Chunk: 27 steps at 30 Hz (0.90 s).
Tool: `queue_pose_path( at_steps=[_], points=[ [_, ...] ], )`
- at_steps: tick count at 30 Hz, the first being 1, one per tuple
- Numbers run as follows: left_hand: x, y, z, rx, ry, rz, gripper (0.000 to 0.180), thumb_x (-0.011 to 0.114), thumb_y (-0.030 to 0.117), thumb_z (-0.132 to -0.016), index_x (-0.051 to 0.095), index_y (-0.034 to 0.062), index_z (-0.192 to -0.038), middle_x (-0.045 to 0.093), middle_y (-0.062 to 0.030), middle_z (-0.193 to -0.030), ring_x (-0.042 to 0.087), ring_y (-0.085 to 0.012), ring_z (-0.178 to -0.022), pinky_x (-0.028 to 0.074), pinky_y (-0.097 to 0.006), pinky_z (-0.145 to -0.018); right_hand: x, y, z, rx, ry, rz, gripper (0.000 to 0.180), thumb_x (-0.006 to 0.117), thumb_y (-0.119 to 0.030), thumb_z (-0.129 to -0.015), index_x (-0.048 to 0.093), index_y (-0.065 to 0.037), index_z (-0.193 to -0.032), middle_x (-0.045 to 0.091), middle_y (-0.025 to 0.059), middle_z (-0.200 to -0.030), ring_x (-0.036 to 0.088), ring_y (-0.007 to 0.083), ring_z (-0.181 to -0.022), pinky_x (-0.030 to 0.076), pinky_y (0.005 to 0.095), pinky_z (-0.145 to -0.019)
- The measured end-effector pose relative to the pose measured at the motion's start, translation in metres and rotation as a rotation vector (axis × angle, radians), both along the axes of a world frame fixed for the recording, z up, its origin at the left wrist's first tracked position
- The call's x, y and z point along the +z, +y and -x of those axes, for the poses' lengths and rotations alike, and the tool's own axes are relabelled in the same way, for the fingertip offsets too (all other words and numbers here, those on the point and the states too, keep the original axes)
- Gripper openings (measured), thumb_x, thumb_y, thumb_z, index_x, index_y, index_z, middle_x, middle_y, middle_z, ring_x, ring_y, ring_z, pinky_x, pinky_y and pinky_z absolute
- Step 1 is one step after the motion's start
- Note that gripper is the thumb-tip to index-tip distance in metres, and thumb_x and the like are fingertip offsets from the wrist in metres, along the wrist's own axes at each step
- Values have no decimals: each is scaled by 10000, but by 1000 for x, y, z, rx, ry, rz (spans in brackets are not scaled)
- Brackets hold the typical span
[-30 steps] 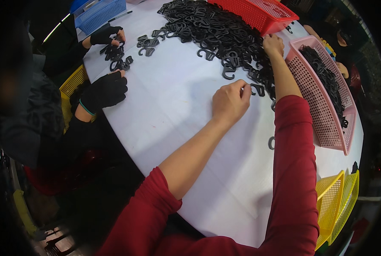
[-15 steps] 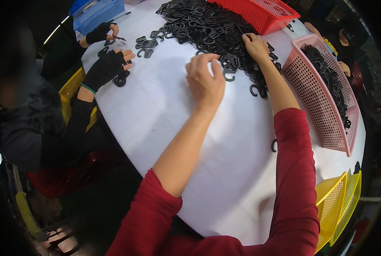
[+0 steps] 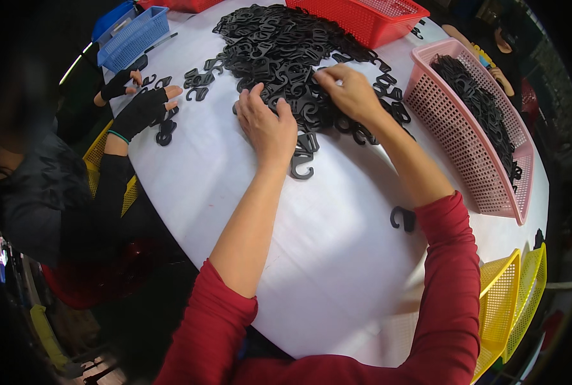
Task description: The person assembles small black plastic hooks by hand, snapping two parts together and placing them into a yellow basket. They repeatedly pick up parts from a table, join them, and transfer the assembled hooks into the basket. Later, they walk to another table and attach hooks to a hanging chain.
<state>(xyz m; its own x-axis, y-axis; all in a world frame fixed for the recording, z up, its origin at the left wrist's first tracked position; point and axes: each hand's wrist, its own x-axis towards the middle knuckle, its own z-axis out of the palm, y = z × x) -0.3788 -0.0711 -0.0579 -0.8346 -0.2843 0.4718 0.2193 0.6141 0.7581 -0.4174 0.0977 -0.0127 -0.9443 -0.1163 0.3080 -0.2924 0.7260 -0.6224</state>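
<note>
Here, a white-covered table [image 3: 324, 256] is filling most of the view. At the right, a pink perforated basket [image 3: 453, 141] is holding a dark heap of similar-looking pieces. In the far middle, a pile of black slotted hooks [image 3: 273, 51] is lying just beside a red perforated basket [image 3: 363, 29]. At the far left, a co-worker's black-gloved hand [image 3: 138, 115] is working over a smaller scatter.

The person's left hand [image 3: 267, 125] is lying over the pile's near left edge, its fingers spread and the thumb standing apart. The right hand [image 3: 350, 93] is curling at the pile's right side, thumb close to the forefinger; whether it is pinching a hook cannot be told. Both hands are, by judgement, gathering hooks from the pile. The next move is probably calling for separating single pieces by their slotted ends, since the hooks are overlapping and may be snagging. One trailing hook [image 3: 302, 171] is jutting toward the near side; one loose hook [image 3: 408, 221] is lying apart, beside the right forearm.
</note>
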Motion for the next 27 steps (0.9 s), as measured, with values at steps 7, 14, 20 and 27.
queue_pose_path(
  at_steps=[7, 14, 20, 27],
  points=[
    [6, 17, -3, -40, -44, -26, 493, 577, 192, -882, 421, 25, -1319, 338, -244, -1428, 245, -456, -1364, 196, -528, -1134, -33, 133, 135, -567, -59, -79, 533, 471, -482, -900, 599, -101, -1250, 537, 184, -1340, 476, 360, -1268, 373, 464, -1044],
    [7, 12, -5, 12, -24, -70, 475, 575, 180, -879, 434, 23, -1305, 345, -247, -1420, 256, -433, -1364, 206, -510, -1136, -38, 77, 127, -489, -168, -229, 589, 446, -518, -905, 490, -157, -1368, 499, 147, -1397, 412, 333, -1333, 258, 526, -1098],
    [5, 12, -2, 17, -6, -78, 459, 578, 171, -874, 449, 24, -1289, 355, -241, -1412, 270, -417, -1361, 212, -504, -1133, -25, 76, 120, -361, 31, -9, 467, 467, -443, -901, 660, -103, -1157, 667, 174, -1121, 600, 357, -1104, 457, 426, -937],
    [7, 18, -4, 16, -6, -58, 440, 588, 170, -873, 477, 36, -1277, 402, -207, -1391, 306, -361, -1354, 213, -458, -1139, -64, 104, 183, -344, 8, -145, 552, 492, -453, -894, 492, -189, -1380, 542, 144, -1358, 489, 349, -1269, 369, 392, -1061]
  ],
)
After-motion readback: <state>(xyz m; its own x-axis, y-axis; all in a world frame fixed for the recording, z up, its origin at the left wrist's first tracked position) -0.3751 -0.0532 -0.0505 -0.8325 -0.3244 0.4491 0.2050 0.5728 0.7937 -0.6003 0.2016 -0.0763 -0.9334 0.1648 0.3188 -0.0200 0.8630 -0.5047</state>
